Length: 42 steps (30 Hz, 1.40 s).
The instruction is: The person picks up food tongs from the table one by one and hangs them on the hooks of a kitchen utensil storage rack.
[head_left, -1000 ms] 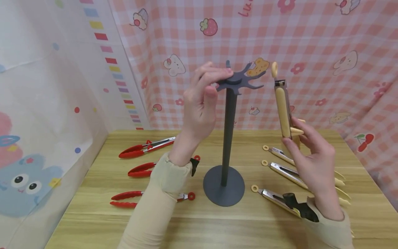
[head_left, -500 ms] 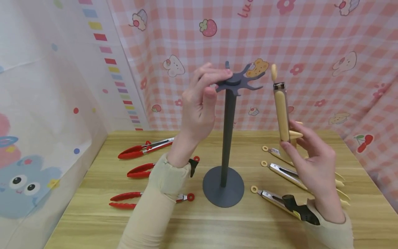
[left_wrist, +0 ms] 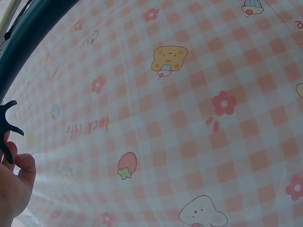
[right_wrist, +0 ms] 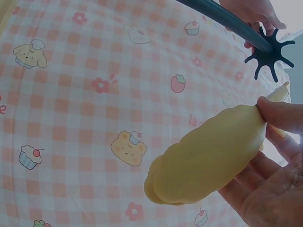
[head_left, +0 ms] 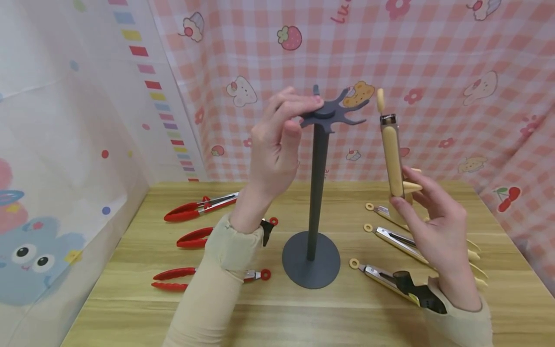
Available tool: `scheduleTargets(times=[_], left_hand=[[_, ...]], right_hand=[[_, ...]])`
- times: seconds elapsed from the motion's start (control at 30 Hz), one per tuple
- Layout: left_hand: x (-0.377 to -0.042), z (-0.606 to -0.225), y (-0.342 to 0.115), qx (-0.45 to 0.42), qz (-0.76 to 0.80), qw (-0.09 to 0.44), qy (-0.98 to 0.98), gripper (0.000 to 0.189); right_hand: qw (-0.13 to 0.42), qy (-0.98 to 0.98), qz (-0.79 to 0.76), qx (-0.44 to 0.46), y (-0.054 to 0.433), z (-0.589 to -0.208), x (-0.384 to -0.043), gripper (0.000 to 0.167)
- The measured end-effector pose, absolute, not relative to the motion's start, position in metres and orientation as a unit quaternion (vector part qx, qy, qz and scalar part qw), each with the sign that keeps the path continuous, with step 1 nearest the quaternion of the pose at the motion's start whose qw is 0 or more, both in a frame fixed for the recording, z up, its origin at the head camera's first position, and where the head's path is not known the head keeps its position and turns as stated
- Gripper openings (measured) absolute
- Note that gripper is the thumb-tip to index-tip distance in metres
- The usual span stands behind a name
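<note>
A dark grey stand (head_left: 318, 193) with a round base and a top of curved hooks stands upright mid-table. My left hand (head_left: 275, 149) grips that hooked top from the left, fingers over it and thumb at its side. In my right hand (head_left: 433, 231) is a pair of cream-yellow tongs (head_left: 392, 159), held above the table to the right of the stand. Their hanging ring (head_left: 380, 100) points up, apart from the hooks. The right wrist view shows the scalloped tong heads (right_wrist: 208, 161) below the thumb, and the hooks (right_wrist: 269, 56) beyond.
Red tongs (head_left: 179, 213) lie in a column on the left, partly hidden by my left forearm. Cream tongs (head_left: 381, 277) lie on the right, partly behind my right hand and wrist. A checked pink cloth (head_left: 260, 62) hangs behind the wooden table (head_left: 303, 313).
The held cream tongs and my right hand have come down slightly. My left hand keeps its place on the stand's top, its forearm shifting a little left.
</note>
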<state>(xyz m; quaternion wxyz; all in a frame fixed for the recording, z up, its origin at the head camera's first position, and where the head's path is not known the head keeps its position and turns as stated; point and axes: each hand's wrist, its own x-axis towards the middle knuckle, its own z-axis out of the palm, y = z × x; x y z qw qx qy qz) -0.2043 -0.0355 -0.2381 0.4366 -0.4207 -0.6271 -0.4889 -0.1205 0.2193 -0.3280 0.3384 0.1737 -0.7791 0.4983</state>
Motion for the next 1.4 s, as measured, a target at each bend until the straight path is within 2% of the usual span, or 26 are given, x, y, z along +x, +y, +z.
scheduleTargets(times=[0.67,1.4], left_hand=[[-0.2041,-0.2367,-0.0362,-0.422,-0.489,0.435,-0.627,0.079],[-0.2032,-0.2367,-0.0365,-0.419,-0.488,0.434,-0.631,0.079]], right_hand=[[0.323,-0.792,0.49,0.166,0.221,-0.3277,-0.1203,0.064],[0.331,-0.783,0.492,0.187,0.219,-0.3314,-0.1232,0.061]])
